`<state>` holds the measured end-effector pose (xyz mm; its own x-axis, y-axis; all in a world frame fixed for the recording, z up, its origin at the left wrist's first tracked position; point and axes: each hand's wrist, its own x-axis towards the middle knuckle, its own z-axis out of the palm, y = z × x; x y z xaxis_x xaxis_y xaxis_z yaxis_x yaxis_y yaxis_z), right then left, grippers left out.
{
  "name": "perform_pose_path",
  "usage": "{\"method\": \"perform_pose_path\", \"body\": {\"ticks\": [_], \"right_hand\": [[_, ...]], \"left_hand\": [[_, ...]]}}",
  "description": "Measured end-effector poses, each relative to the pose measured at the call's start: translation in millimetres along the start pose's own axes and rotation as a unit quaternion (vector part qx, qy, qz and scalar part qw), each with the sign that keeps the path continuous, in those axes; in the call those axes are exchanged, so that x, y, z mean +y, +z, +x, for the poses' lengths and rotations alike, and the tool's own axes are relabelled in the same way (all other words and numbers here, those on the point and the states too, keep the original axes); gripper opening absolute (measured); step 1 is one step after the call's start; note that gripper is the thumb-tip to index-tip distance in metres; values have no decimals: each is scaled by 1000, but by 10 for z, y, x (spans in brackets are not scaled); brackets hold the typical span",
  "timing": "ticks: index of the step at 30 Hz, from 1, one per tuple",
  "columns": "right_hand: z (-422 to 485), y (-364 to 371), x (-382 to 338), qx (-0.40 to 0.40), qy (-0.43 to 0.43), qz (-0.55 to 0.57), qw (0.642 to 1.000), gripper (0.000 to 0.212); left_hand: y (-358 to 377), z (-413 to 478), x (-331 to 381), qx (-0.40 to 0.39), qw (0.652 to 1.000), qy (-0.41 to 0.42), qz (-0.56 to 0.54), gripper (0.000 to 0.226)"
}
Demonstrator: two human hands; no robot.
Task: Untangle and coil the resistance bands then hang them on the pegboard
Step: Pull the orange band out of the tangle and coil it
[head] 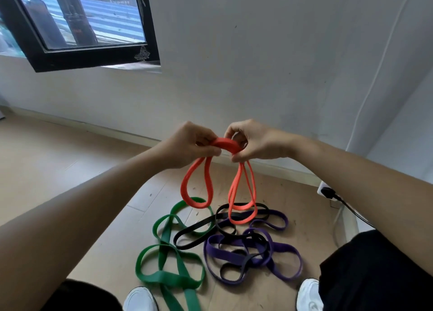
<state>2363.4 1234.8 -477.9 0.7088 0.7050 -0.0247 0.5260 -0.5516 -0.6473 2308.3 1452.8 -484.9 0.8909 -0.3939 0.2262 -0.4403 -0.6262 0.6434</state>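
Note:
An orange-red resistance band [226,144] is held up in front of me, folded into layers. My left hand [189,144] pinches its left end and my right hand [254,142] pinches its right end. Two loops of it hang down, one under each hand. On the wooden floor below lie a green band [171,261], a black band [199,228] and a purple band [276,247]; the black and purple ones are tangled together. No pegboard is in view.
A white wall [257,52] rises just behind the bands, with a black-framed window [77,29] at the upper left. A white power strip with a black plug [328,192] lies by the wall on the right. My white shoes [140,299] show at the bottom.

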Motion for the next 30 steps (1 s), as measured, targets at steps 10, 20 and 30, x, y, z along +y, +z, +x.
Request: {"method": "perform_pose_path", "body": {"ticks": [10, 20, 30], "right_hand": [[-5, 38, 201, 11, 21, 39, 999, 15], [24, 97, -32, 54, -29, 102, 993, 32], [31, 161, -16, 38, -33, 126, 991, 50]], "left_hand": [[-262, -156, -214, -32, 996, -86, -6, 12], [-44, -90, -92, -19, 988, -123, -91, 19], [-24, 0, 44, -9, 998, -61, -23, 17]]}}
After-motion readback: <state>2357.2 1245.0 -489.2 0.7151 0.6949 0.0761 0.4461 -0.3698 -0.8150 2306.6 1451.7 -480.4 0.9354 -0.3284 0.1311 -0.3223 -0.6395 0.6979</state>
